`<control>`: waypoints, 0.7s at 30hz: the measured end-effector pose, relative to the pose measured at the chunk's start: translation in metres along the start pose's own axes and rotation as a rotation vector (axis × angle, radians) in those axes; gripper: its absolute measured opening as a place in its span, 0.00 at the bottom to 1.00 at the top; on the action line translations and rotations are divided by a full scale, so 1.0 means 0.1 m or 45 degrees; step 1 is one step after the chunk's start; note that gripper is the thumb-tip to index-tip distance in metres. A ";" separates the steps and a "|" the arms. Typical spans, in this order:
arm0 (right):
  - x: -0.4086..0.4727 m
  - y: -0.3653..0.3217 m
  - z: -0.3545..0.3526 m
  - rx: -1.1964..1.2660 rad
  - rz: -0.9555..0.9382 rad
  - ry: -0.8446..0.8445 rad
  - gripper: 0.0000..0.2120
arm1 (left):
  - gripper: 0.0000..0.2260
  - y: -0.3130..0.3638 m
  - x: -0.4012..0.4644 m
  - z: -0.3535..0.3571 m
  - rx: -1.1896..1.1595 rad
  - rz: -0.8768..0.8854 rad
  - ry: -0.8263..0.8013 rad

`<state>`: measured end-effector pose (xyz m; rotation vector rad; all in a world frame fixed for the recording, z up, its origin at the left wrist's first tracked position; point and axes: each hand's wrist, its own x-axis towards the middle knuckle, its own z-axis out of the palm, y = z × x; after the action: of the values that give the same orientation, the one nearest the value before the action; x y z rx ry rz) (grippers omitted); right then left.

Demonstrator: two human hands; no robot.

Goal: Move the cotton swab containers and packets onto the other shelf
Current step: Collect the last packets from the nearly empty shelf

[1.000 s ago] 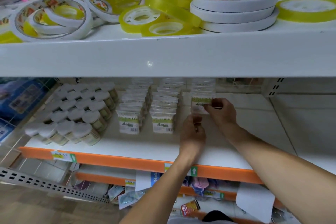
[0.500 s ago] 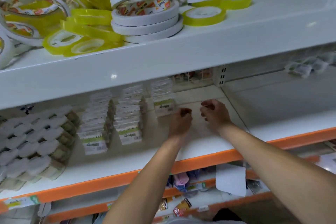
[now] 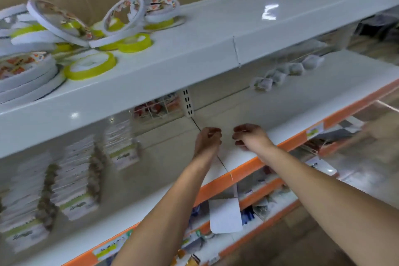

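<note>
Three rows of cotton swab packets with white and green labels stand on the left section of the white shelf; the rightmost row is closest to my hands. Several more cotton swab packets lie at the back of the right shelf section. My left hand hovers over the seam between the two sections, fingers curled in, with nothing in it. Just to its right, my right hand is over the right section, thumb and fingers apart and empty. Motion blurs the whole view.
The upper shelf overhangs the hands and carries piles of white and yellow tape rolls at the left. Orange price rails edge the shelves. A white paper tag hangs below, in front of a lower shelf of mixed goods.
Both hands have left the front packet of the rightmost row and moved right to the seam. The view has swung right, and the round containers are out of frame.
</note>
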<state>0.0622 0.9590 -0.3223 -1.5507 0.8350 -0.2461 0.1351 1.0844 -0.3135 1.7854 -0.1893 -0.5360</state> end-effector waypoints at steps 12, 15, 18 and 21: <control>0.33 0.15 -1.56 -0.003 0.062 0.011 0.09 | 0.09 0.36 -0.15 1.54 -0.014 -0.035 -0.062; 0.39 0.18 -1.89 0.027 0.069 0.010 0.10 | 0.10 0.41 -0.18 1.85 -0.005 -0.043 -0.060; 0.47 0.21 -2.18 0.066 0.068 0.011 0.10 | 0.08 0.47 -0.16 2.12 0.010 -0.037 -0.043; 0.61 0.25 -2.41 0.078 0.091 0.023 0.10 | 0.07 0.52 -0.04 2.32 0.019 -0.042 -0.031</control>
<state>-0.0493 0.7359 -0.3204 -1.4604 0.8874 -0.2325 0.0345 0.8686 -0.3083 1.7995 -0.1814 -0.5814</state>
